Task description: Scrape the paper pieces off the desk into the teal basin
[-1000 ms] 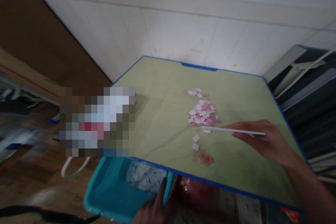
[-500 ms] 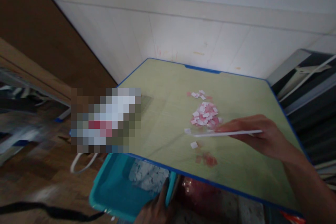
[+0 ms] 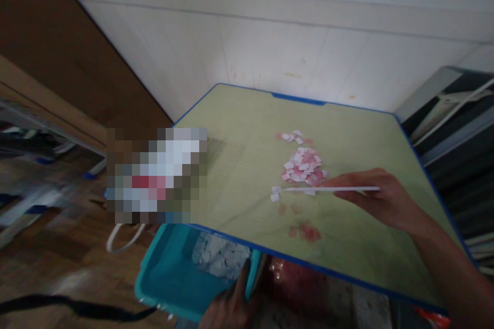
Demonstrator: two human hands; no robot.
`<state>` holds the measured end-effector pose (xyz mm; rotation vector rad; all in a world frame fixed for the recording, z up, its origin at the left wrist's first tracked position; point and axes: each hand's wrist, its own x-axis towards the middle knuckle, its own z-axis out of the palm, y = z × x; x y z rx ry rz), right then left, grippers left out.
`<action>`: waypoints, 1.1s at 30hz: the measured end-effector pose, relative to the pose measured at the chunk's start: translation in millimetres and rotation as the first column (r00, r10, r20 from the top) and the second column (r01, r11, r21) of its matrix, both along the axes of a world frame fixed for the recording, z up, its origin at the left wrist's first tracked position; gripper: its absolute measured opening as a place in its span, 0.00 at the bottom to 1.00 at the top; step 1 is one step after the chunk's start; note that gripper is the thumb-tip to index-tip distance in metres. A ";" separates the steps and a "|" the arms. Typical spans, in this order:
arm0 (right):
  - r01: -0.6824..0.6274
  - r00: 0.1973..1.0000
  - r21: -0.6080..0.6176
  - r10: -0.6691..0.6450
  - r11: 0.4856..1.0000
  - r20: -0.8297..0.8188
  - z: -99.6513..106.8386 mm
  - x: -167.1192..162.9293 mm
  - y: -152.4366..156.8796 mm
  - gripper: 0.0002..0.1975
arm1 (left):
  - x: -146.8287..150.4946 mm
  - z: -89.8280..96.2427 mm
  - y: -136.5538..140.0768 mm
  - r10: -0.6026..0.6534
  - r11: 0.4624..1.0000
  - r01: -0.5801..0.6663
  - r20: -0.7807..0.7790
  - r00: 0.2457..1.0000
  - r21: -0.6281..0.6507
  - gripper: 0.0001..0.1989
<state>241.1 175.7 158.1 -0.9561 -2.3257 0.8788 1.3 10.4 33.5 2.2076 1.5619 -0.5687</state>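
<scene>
Above the table, my right hand (image 3: 376, 198) is closed on a thin flat white piece (image 3: 309, 189), seen nearly edge-on; whether it is a card or a scraper I cannot tell. Its edge lies beside a heap of small white and pink squares (image 3: 303, 164). Two loose white squares (image 3: 275, 194) lie by its left tip. At the bottom, my left hand (image 3: 229, 308) grips the right rim of a teal basin (image 3: 170, 267), one finger along the wall; its other fingers are partly hidden. White squares (image 3: 219, 257) fill the basin's far part.
The low yellow-green table (image 3: 239, 164) has a blue edge and stands against a white wall (image 3: 270, 51). A blurred-out object (image 3: 165, 159) is at its left edge. Reddish stains (image 3: 306, 231) mark the front. Dark and grey panels (image 3: 459, 128) lean at right.
My right hand has drawn the white piece slightly up and left, and it looks flatter. A loose square in front has shifted up beside another. My left hand stays at the basin.
</scene>
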 end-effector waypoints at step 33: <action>-0.035 0.999 0.187 0.034 0.982 0.007 1.4 -22.5 -24.3 0.13 | 0.9 -4.8 -6.6 -0.027 0.988 0.032 -0.033 0.999 0.149 0.24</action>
